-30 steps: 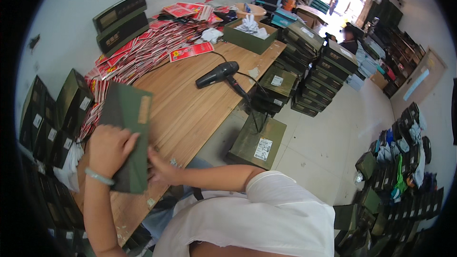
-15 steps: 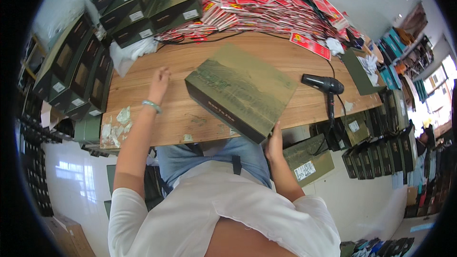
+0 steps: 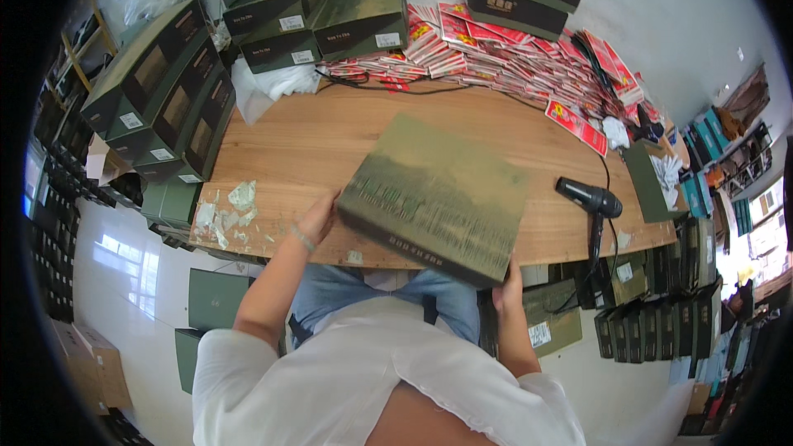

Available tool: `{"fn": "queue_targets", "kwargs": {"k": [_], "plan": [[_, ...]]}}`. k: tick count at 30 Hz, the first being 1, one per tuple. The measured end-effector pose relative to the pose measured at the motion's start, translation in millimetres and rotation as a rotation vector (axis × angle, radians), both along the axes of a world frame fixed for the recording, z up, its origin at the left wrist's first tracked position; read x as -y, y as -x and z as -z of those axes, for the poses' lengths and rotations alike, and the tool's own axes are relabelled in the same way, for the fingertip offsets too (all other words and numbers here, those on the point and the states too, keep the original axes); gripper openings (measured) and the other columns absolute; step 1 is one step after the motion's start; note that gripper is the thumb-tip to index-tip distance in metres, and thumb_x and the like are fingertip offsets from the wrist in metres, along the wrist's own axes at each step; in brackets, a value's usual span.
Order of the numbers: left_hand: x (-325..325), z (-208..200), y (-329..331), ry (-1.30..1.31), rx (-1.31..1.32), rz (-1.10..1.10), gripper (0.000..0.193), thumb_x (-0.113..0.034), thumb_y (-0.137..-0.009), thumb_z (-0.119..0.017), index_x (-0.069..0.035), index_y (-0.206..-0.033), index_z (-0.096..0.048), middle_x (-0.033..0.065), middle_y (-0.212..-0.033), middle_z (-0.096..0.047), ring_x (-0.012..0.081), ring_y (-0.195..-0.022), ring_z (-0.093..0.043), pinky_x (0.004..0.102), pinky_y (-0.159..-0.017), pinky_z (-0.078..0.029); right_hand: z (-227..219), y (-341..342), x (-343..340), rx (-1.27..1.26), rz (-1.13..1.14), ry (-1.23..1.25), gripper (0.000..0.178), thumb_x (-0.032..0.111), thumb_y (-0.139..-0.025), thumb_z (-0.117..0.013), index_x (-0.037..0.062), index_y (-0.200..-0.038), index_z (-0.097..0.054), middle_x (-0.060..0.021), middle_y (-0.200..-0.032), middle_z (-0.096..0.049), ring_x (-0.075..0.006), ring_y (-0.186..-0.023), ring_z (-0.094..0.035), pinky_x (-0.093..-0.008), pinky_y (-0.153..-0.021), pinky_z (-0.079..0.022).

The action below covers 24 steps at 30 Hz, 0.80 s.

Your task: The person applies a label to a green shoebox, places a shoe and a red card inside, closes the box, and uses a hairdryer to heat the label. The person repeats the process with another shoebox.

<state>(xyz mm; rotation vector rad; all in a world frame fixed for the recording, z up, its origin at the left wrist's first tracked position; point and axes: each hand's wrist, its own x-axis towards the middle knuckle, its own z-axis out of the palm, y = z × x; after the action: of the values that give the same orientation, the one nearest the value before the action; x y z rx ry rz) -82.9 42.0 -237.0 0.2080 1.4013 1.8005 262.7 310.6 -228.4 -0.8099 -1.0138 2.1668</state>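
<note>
A closed green cardboard box with a landscape print on its lid is held aslant over the near part of the wooden table. It is slightly blurred. At its near right corner, my right hand grips the end, with some fingers hidden beneath or behind it. My left hand, with a pale bangle on the wrist, is closed at the box's left end, its fingertips partly hidden against the side.
A black hair dryer lies on the right, its cord trailing. Red printed packets are heaped along the back. Similar boxes are stacked at left and back right. An open box with white paper stands at the right edge.
My left hand has come from the open tabletop to the box's left end. The box has turned slightly and sits nearer the table's front edge. The whole view has shifted.
</note>
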Motion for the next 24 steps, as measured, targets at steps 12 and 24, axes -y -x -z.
{"fn": "queue_targets", "kwargs": {"k": [12,24], "plan": [[116,-62,-28,-0.156,0.285,-0.195,0.067,-0.055,-0.1,-0.041,0.0,-0.137,-0.048,0.0126,-0.134,-0.057,0.0241,-0.121,-0.055,0.0366,-0.105,-0.042,-12,36,2,-0.054,-0.327,0.171,0.039,0.025,-0.1,-0.05,-0.0015,-0.128,-0.055,-0.0134,-0.129,-0.06,-0.0235,-0.12,-0.055,-0.0384,-0.103,-0.042],[106,-53,-37,0.389,-0.845,-0.163,0.038,-0.012,-0.094,-0.056,-0.003,-0.13,-0.053,0.0115,-0.122,-0.062,0.0239,-0.112,-0.058,0.0349,-0.095,-0.046,-136,71,15,0.206,-0.161,-0.702,0.048,0.015,-0.09,-0.067,-0.0009,-0.133,-0.053,-0.0093,-0.126,-0.062,-0.0213,-0.115,-0.057,-0.0341,-0.1,-0.042]]}}
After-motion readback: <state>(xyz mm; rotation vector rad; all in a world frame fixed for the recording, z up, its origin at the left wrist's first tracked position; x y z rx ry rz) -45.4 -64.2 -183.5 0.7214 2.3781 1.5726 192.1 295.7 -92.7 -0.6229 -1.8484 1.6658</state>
